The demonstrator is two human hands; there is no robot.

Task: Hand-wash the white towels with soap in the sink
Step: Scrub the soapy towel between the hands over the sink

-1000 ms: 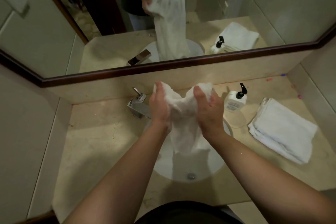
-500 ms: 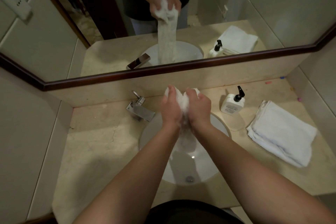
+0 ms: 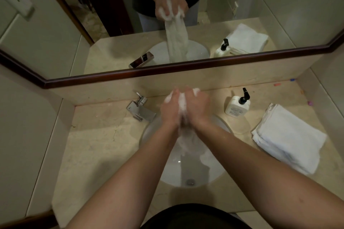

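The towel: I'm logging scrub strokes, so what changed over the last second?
Both hands, left hand and right hand, drew together, bunching the spread towel into a wad over the sink. Soap bottle and folded towels stayed put.

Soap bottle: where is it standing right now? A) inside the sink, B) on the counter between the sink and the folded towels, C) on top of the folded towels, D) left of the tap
B: the soap bottle stands upright on the counter, right of the sink and left of the folded towels, touching neither.
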